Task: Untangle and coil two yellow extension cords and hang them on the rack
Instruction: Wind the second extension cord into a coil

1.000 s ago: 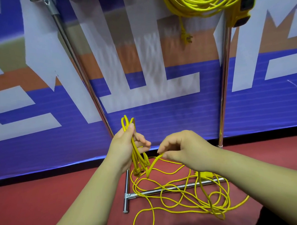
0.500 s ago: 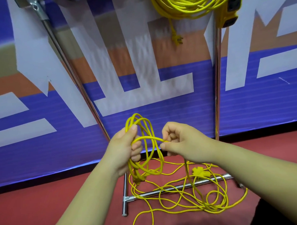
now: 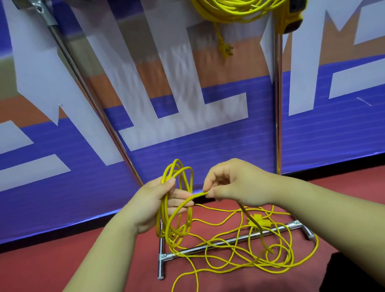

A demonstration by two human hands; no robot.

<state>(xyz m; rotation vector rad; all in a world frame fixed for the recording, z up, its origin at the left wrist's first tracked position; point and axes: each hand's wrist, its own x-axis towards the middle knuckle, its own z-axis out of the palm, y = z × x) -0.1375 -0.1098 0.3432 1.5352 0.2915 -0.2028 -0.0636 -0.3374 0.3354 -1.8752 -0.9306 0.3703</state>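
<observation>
- Overhead, one coiled cord hangs on the rack.
- Left hand grips the second cord's loops, fingers curled round them.
- Right hand pinches a strand beside the loops, fingers together on it.
- Remaining cord lies tangled on the floor across the rack's base.

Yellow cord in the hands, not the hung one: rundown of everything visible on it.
Thin yellow cord, plastic-looking jacket. The left hand grips several upright loops; the right hand pinches the next stretch beside them. The rest lies in loose crossing loops on the red floor, draped over the rack's metal base bar, with a yellow connector near the bar.
</observation>
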